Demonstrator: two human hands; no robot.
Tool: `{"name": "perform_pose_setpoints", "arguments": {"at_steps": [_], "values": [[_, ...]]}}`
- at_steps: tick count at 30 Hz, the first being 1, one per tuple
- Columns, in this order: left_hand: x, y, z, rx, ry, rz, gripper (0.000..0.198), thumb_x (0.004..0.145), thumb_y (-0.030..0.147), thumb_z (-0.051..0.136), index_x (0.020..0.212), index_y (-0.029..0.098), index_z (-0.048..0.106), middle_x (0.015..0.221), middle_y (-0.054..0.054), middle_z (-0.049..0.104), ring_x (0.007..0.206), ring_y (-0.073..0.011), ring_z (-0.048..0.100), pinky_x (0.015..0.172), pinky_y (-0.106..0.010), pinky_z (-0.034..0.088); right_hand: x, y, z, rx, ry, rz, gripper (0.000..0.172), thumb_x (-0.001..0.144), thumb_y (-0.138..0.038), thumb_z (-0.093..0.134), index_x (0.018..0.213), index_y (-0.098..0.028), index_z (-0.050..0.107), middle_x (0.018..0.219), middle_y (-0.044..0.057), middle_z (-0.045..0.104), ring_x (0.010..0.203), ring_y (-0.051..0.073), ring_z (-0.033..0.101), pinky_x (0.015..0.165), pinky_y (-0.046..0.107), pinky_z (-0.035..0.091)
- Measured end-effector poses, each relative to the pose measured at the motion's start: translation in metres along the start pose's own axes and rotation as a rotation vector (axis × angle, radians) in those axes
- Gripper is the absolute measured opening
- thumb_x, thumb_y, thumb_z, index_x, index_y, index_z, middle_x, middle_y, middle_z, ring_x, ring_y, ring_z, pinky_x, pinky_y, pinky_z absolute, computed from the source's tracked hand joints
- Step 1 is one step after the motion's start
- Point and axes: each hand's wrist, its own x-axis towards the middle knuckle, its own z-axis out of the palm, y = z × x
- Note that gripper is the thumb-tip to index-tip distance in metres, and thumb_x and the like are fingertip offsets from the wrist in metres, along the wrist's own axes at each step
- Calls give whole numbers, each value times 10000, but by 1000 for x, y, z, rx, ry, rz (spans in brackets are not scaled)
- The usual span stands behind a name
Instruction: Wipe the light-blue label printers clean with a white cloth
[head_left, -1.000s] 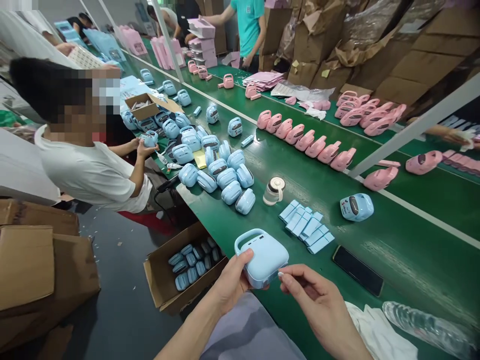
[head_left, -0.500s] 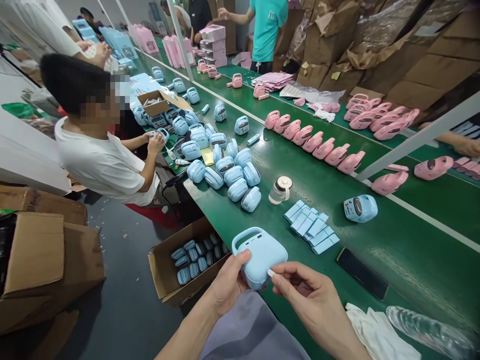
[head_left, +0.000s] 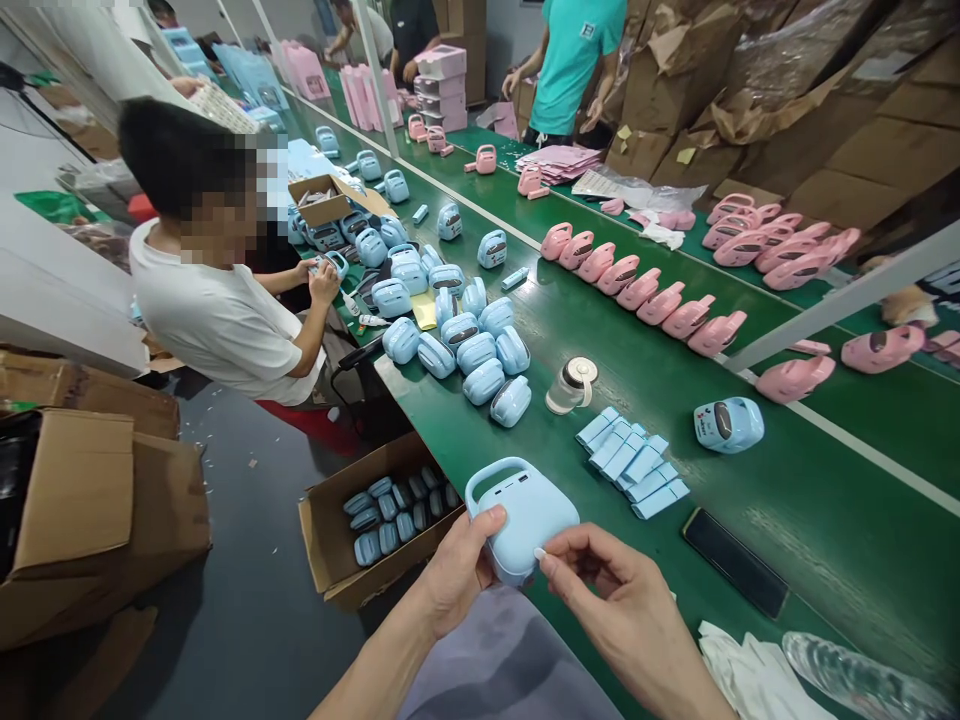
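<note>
The left hand grips a pale blue plastic device just above the near edge of the green desk. The right hand curves beside it, one fingertip at its lower corner; whether it grips, I cannot tell. The device looks light, stiff and smooth, so its loop handle or flat sides should give the surest hold.

Pale blue handled device, held, handle upward.

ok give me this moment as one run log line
left hand: holds pale blue handled device | right hand: fingertip on its lower edge | nearby: cardboard carton of blue units, green workbench
</note>
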Motion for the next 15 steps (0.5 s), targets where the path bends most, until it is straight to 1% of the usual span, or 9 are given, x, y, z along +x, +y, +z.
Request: {"name": "perform_pose_setpoints", "arguments": {"at_steps": [6, 9, 10, 11, 12, 13, 14, 15], "values": [[-3, 1, 0, 1, 6, 30, 593, 953, 475, 685, 1432, 156, 541, 1307, -178, 712, 1082, -320, 693, 832, -430, 597, 2, 4, 2, -106, 31, 30, 360, 966, -577, 679, 825, -253, 609, 774, -18, 643, 725, 169, 567, 655, 280, 448], [-5, 1, 1, -21, 4, 50, 606, 904, 502, 734, 1377, 155, 583, 1262, -178, 728, 1036, -317, 695, 793, -407, 584, 2, 3, 1, -163, 28, 63, 384, 924, -604, 701, 832, -268, 538, 709, -30, 584, 676, 178, 541, 621, 295, 450], [-6, -1, 3, -32, 7, 58, 615, 878, 519, 755, 1344, 148, 605, 1240, -181, 734, 1009, -314, 696, 768, -396, 579, 3, 4, 0, -224, 69, 56, 392, 897, -621, 713, 852, -275, 534, 700, -29, 567, 674, 189, 539, 621, 307, 459], [-6, -3, 4, -46, 15, 66, 628, 849, 533, 772, 1318, 143, 623, 1222, -183, 736, 979, -307, 693, 737, -382, 572, 4, 6, -3, -300, 138, 26, 405, 858, -639, 733, 888, -280, 549, 728, -19, 573, 703, 207, 556, 644, 326, 481], [-6, -5, 5, -61, 27, 73, 643, 821, 543, 786, 1301, 141, 638, 1199, -182, 739, 941, -294, 688, 704, -368, 563, 6, 10, -6, -371, 216, -24, 434, 814, -655, 758, 962, -285, 585, 816, 8, 614, 775, 236, 594, 691, 352, 510], [-5, -9, 6, -78, 37, 75, 655, 798, 548, 794, 1293, 143, 652, 1173, -178, 742, 898, -277, 679, 677, -355, 553, 9, 16, -10, -416, 272, -74, 510, 770, -664, 786, 1078, -293, 619, 981, 49, 663, 896, 276, 634, 753, 380, 538], [-4, -13, 7, -98, 44, 71, 664, 774, 550, 803, 1285, 146, 669, 1140, -170, 745, 854, -257, 665, 657, -343, 542, 11, 22, -15, -417, 280, -107, 633, 733, -662, 815, 1224, -311, 623, 1207, 83, 662, 1055, 323, 646, 819, 401, 562], [-3, -17, 7, -123, 43, 63, 667, 746, 542, 818, 1268, 146, 691, 1099, -160, 747, 815, -236, 647, 646, -329, 528, 14, 29, -20, -376, 236, -110, 771, 709, -654, 840, 1365, -340, 586, 1425, 90, 590, 1216, 364, 616, 878, 410, 580]]}}
